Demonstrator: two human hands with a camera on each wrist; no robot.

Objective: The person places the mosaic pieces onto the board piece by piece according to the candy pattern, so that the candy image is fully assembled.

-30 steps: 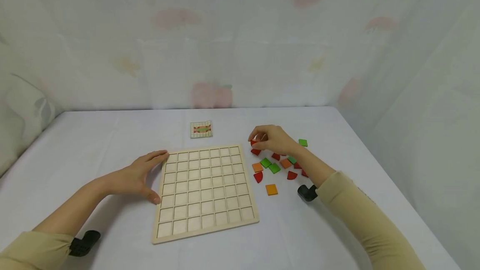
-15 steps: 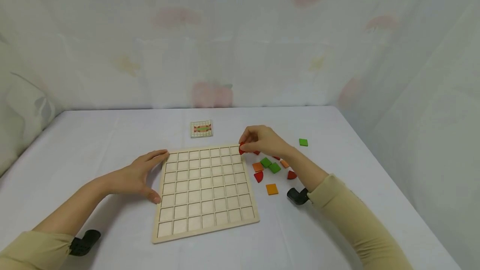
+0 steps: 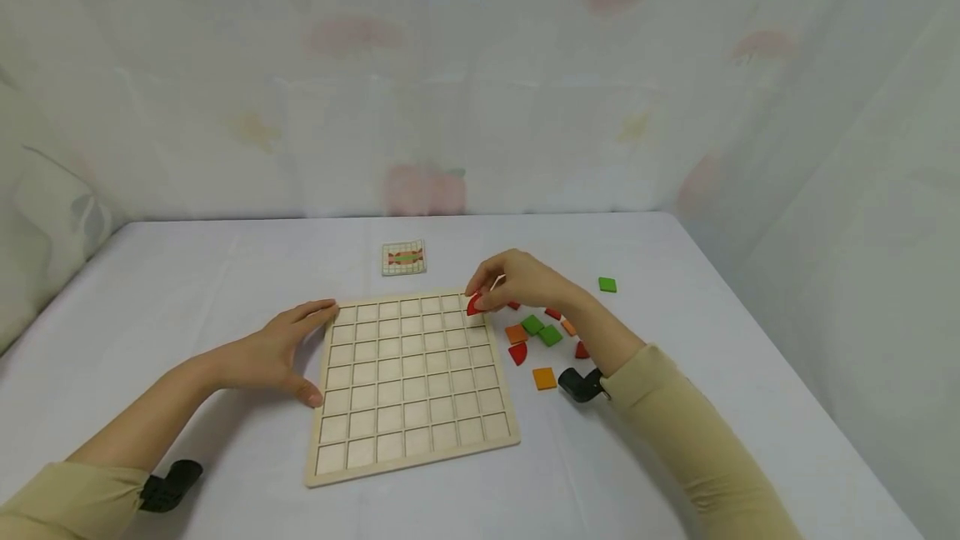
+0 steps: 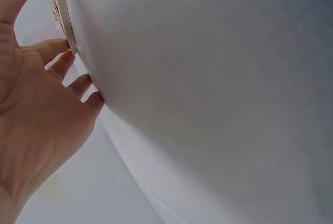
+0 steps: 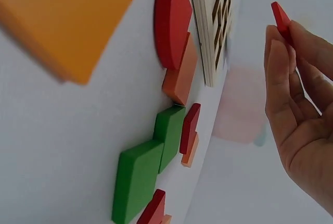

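Note:
A wooden grid board [image 3: 408, 382] lies flat on the white table, its cells bare. My left hand [image 3: 281, 348] rests open against the board's left edge [image 4: 62, 18], fingers straight. My right hand [image 3: 517, 280] pinches a red quarter-round tile [image 3: 473, 304] in its fingertips, just above the board's far right corner. In the right wrist view the red tile [image 5: 281, 20] sticks up from the fingertips, apart from the board [image 5: 216, 21].
Loose tiles lie right of the board: orange squares [image 3: 543, 378], green squares [image 3: 548, 335], red quarter-rounds [image 3: 517, 353] and one green square farther off [image 3: 607, 284]. A small pattern card [image 3: 403, 258] sits behind the board. Patterned curtains close off the back and right.
My right hand lifted the red tile out of the loose pile and carried it left to the board's far right corner. The left hand stayed still.

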